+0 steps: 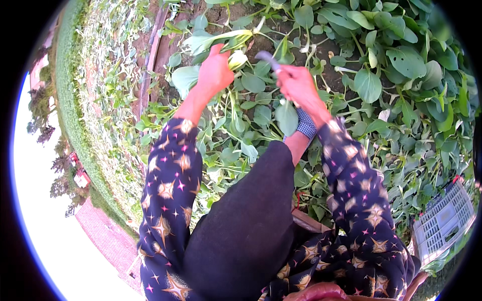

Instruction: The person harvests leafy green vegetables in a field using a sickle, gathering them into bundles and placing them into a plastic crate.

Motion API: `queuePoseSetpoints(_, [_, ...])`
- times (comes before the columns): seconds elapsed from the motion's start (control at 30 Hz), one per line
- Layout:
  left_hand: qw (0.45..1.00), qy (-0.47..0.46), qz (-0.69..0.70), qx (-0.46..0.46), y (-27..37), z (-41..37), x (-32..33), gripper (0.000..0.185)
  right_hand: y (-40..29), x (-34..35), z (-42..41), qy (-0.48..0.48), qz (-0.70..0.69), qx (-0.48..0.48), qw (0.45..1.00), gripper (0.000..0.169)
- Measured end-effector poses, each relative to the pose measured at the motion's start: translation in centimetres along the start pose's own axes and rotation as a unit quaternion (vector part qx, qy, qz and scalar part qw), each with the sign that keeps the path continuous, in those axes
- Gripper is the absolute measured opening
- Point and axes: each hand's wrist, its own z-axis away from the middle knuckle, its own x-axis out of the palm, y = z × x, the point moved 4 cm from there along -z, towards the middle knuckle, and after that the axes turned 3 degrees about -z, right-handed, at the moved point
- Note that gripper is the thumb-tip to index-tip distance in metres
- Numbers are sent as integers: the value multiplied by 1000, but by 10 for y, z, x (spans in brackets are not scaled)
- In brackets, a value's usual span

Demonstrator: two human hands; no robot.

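Observation:
My left hand point(217, 71) is closed around a leafy green plant point(238, 59) with a pale, thick stem base. More broad leaves point(185, 79) stick out beside the wrist. A long-stalked leaf point(233, 34) extends just beyond the knuckles. To the right, my right hand point(298, 83) grips a small knife point(267, 58), its blurred blade pointing up and left towards the plant. The blade is apart from the stem. A single green leaf point(287, 118) hangs or lies just below my right hand; whether the hand touches it is unclear.
Dense leafy greens point(406, 62) grow at the upper right. Loose leaves and stalks point(229, 154) litter the soil around my patterned shoe point(307, 124). A plastic crate point(442, 222) stands at the lower right. A long dark strip point(150, 62) runs along the bed at left.

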Motion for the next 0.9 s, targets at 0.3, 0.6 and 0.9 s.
queuePoseSetpoints(0.3, [986,117,34,112,92,72,-52,49,-67,-8,30,64,-203,-151,965,43])
queuePoseSetpoints(0.6, [944,222,-57,235,113,61,-73,41,-84,-25,71,73,-400,-4,914,25])
queuePoseSetpoints(0.9, [888,190,363,-209,6,47,-145,40,-49,-93,58,-9,-294,24,955,23])
